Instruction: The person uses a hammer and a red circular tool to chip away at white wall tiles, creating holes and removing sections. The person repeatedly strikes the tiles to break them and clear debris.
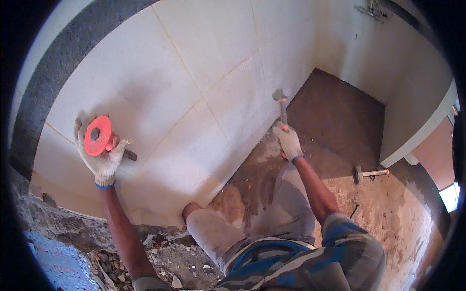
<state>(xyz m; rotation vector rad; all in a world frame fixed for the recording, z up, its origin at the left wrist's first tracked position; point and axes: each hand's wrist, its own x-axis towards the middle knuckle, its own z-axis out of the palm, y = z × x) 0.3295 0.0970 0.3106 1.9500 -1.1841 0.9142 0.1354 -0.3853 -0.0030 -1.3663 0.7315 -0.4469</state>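
Note:
My left hand (105, 167), in a pale knitted glove, is closed round a chisel with a round red hand guard (100, 148). The dark struck end pokes through the middle of the guard, while the flat blade (129, 154) comes out below my fingers close to the white wall tiles (165, 145). Whether the blade touches the tile I cannot tell. In my gloved right hand (290, 142) is a hammer (284, 114), gripped by its orange-and-grey handle. Its head points up, beside the wall and well apart from the chisel.
On the brown floor (335, 145) to the right lie a second hammer (374, 173) and a short dark rod (355, 211). Broken rubble (179, 262) and a rough wall edge (68, 218) are at lower left. A curved white partition (420, 116) stands at right.

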